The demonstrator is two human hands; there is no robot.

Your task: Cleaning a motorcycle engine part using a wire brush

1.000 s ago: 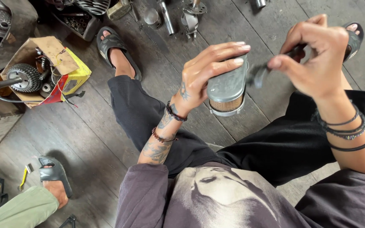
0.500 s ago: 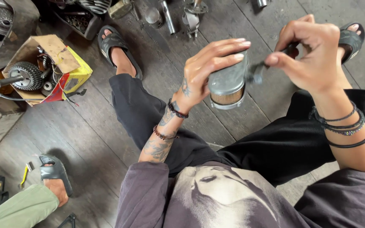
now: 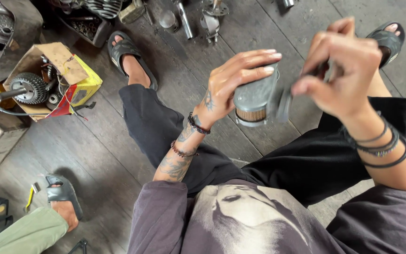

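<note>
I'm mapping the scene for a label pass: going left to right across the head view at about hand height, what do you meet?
Cardboard box of sprockets and gears → sandalled foot → left hand → grey metal filter canister → right hand → second sandalled foot.

Left hand (image 3: 233, 87) holds a grey filter (image 3: 254, 101); right hand (image 3: 341, 66) pinches a tool (image 3: 285, 101).

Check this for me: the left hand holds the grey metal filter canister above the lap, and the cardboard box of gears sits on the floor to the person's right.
Wrong side. In the head view the cardboard box of gears sits on the floor to the person's left. The left hand does hold the grey metal filter canister above the lap.
</note>
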